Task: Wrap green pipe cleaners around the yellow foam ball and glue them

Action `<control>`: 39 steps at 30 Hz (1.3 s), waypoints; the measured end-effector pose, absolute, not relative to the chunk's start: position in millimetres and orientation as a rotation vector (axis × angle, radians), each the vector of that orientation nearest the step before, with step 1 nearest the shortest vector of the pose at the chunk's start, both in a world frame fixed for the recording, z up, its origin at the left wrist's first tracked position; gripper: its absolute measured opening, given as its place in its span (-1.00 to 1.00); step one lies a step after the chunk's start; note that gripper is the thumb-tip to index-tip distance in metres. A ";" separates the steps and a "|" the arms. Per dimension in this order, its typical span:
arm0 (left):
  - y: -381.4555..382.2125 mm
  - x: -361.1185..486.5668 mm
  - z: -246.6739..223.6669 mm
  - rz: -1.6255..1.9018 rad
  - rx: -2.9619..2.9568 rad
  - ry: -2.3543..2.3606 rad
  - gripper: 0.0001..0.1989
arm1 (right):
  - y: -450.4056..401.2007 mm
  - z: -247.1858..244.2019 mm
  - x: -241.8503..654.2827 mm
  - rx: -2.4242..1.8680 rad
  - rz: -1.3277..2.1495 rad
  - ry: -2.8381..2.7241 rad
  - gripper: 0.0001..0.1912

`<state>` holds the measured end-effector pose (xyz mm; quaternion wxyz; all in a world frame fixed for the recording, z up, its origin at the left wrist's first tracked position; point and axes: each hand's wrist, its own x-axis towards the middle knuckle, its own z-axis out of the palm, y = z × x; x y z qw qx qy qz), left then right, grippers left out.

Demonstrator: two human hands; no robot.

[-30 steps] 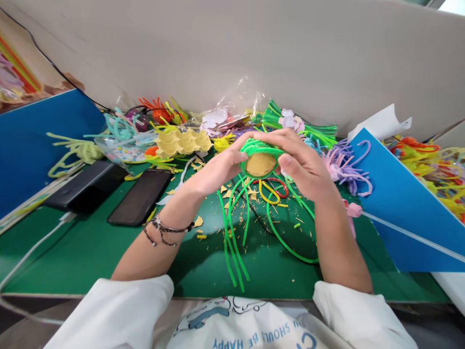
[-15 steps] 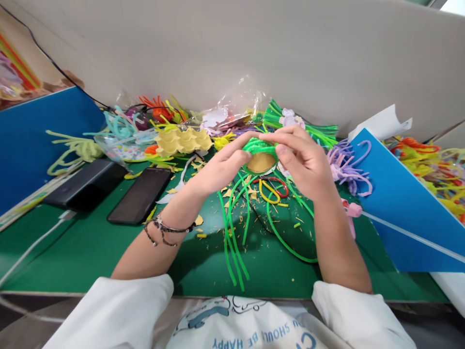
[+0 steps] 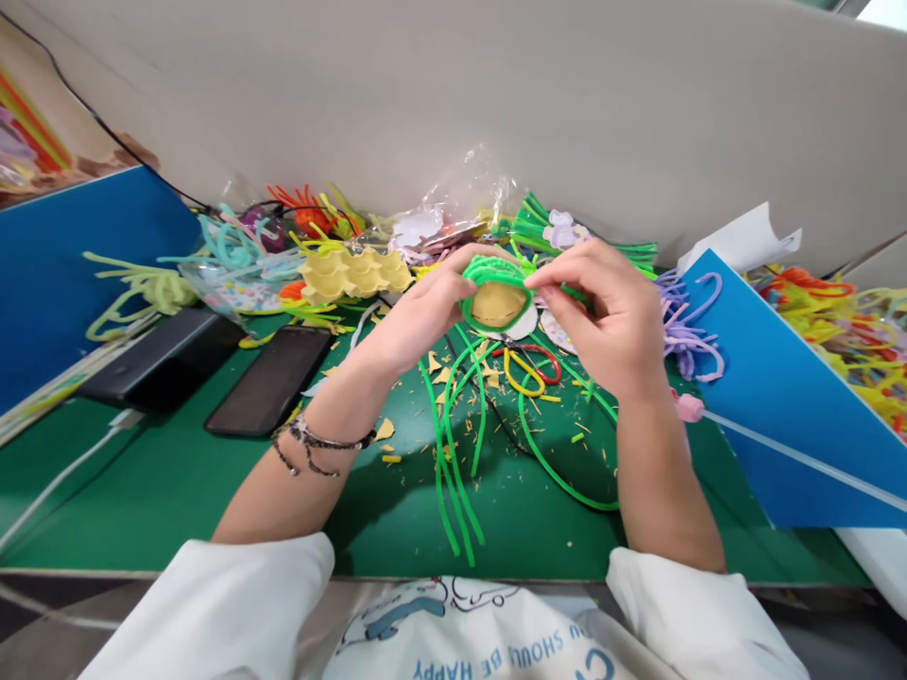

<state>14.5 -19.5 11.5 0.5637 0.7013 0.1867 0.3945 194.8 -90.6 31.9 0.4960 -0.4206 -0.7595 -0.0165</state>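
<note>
A tan cup-shaped piece (image 3: 498,304), like one cell of an egg carton, is wound with bright green pipe cleaner (image 3: 496,270) above the table. My left hand (image 3: 425,307) grips it from the left, thumb on the near side and fingers behind. On the right, my right hand (image 3: 613,307) pinches at the edge of the green winding; the strand between its fingertips is mostly hidden. Below lie scissors (image 3: 533,380) with red and yellow handles. Several loose green pipe cleaners (image 3: 448,453) trail over the table toward me.
A yellow egg carton piece (image 3: 354,274) and a phone (image 3: 269,381) lie at left, beside a black box-like device (image 3: 162,361) with a white cable. Blue panels (image 3: 800,406) stand at both sides. Pipe cleaner bundles line the wall. Tan scraps litter the green table (image 3: 539,529).
My right hand has drawn slightly right, its fingers leaving the top of the cup for a pinch at its edge. The cup's wound rim now shows more fully in my left hand.
</note>
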 end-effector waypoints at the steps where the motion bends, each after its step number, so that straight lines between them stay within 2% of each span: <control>1: -19.9 13.2 12.5 0.940 1.666 0.448 -0.67 | -89.8 31.3 194.7 -1.019 -0.044 -1.844 -0.83; 9: -20.0 10.3 13.0 0.980 1.783 0.457 -0.68 | -82.9 24.0 192.3 -0.981 -0.140 -1.814 -0.80; 16: -16.1 9.2 9.6 0.795 1.657 0.343 -0.75 | -80.0 20.2 191.1 -0.946 -0.136 -1.912 -0.81; 24: -7.5 10.6 0.0 0.830 1.671 0.338 -0.68 | -83.5 23.3 190.3 -0.958 -0.131 -1.940 -0.80; 28: -9.3 10.1 1.1 0.936 1.801 0.320 -0.68 | -81.5 22.3 187.8 -0.959 0.107 -1.844 -0.89; 33: -12.0 10.5 4.3 0.948 1.904 0.324 -0.68 | -73.8 17.4 187.5 -0.964 0.468 -1.704 -0.89; 39: -12.1 9.0 5.7 0.951 2.189 0.317 -0.59 | -74.9 18.6 186.3 -1.082 0.626 -1.606 -0.88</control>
